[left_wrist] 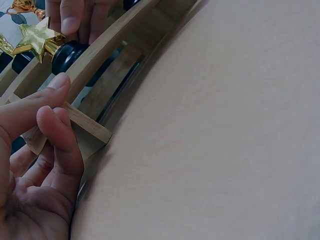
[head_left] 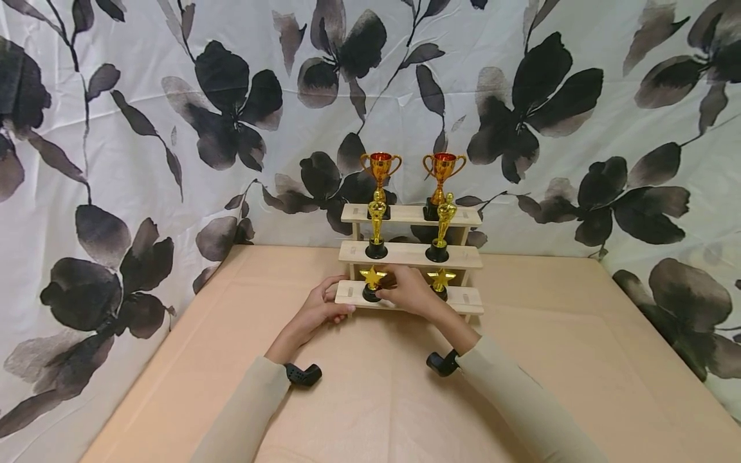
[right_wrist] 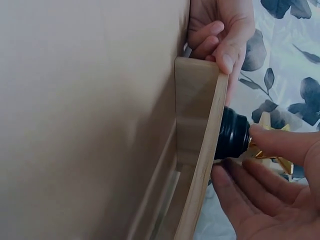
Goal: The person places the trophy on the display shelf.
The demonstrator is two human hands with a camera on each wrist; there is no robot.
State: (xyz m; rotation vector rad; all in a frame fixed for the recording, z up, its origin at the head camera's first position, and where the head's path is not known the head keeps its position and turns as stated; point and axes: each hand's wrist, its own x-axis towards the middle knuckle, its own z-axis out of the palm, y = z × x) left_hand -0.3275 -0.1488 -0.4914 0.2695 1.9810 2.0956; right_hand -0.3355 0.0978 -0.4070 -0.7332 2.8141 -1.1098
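A three-tier wooden display stand (head_left: 410,255) stands at the back of the table. My left hand (head_left: 316,311) grips the left end of its lowest tier, thumb on top and fingers curled beneath. On that tier my right hand (head_left: 412,290) pinches the left gold star trophy (head_left: 372,277) near its black base (right_wrist: 231,135). A second star trophy (head_left: 441,279) is partly covered by the right hand. Two gold figure trophies (head_left: 377,215) (head_left: 446,215) occupy the middle tier. Two orange-gold cup trophies (head_left: 381,166) (head_left: 443,166) occupy the top tier.
Behind the stand hangs a white cloth (head_left: 428,38) with dark flowers, reaching down to the back of the tan table (head_left: 370,386). Each wrist carries a black camera device (head_left: 303,375).
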